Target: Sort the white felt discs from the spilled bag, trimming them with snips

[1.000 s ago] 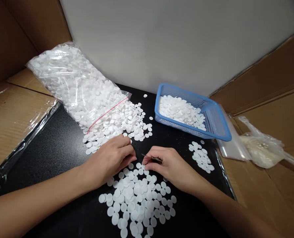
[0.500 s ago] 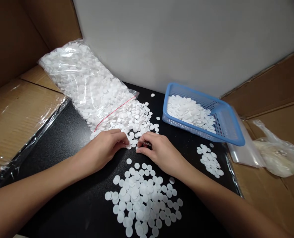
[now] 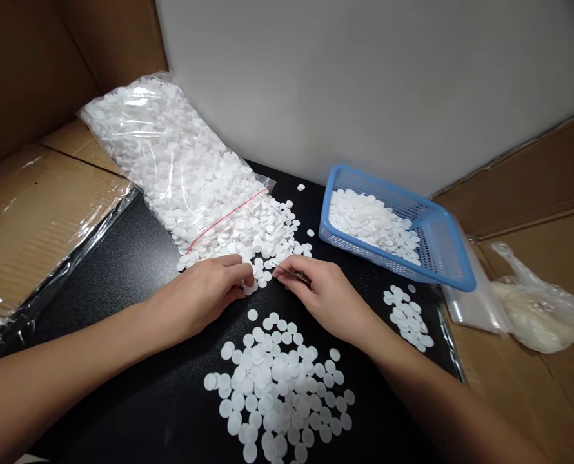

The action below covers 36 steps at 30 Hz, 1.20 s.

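My left hand (image 3: 208,293) rests on the black table (image 3: 122,270) with its fingers curled at the edge of the white discs (image 3: 262,235) spilling from a clear plastic bag (image 3: 171,158). Its fingertips pinch at discs there. My right hand (image 3: 328,296) is closed on thin metal tweezers (image 3: 289,272), whose tips point left toward the same discs. The two hands almost meet. A loose pile of white discs (image 3: 280,386) lies just in front of both hands.
A blue mesh basket (image 3: 444,248) half full of discs stands at the right rear. A small group of discs (image 3: 407,317) lies beside it. Cardboard walls surround the table; a crumpled plastic bag (image 3: 538,309) lies on the right.
Both hands moved away from the near pile, up to the discs spilling from the bag. Over the last half second they have barely shifted.
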Tool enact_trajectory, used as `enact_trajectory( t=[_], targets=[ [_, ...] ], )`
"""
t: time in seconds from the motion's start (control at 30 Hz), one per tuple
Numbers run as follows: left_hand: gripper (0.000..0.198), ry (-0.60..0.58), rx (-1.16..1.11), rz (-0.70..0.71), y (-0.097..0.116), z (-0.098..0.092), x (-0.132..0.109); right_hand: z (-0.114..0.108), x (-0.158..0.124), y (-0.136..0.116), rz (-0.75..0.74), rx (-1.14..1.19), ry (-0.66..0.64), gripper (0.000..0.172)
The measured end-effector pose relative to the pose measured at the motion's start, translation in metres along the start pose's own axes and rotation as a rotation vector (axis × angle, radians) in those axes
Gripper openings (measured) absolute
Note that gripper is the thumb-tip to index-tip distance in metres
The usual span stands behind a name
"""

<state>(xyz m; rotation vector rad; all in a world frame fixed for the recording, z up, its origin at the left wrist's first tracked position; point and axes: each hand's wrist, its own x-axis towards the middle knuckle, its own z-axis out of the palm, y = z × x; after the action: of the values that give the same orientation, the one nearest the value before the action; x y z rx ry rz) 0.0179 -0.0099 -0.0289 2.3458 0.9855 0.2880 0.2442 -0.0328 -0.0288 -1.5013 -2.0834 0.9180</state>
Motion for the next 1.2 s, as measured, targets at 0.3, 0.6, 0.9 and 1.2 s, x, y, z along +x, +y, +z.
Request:
enact_trajectory(
  t=[0.3,0.6,0.9,1.2],
  targets=[
    [0.011,-0.015,0.026,-0.042,-0.004,0.002,0.003,0.015,0.006,0.003,-0.049,-0.077,0.035,0.007],
    [0.008,-0.014,0.021,-0.038,-0.003,0.003,0.002,0.009,-0.005,0.002,-0.127,-0.021,-0.006,0.015],
    [0.004,-0.088,0.020,-0.030,0.002,0.002,0.001,0.000,0.001,0.004,-0.056,0.050,-0.038,0.010],
    [0.009,-0.141,-0.110,-0.007,0.001,0.001,0.000,0.006,0.002,0.006,-0.041,-0.065,-0.054,0.007]
  ],
)
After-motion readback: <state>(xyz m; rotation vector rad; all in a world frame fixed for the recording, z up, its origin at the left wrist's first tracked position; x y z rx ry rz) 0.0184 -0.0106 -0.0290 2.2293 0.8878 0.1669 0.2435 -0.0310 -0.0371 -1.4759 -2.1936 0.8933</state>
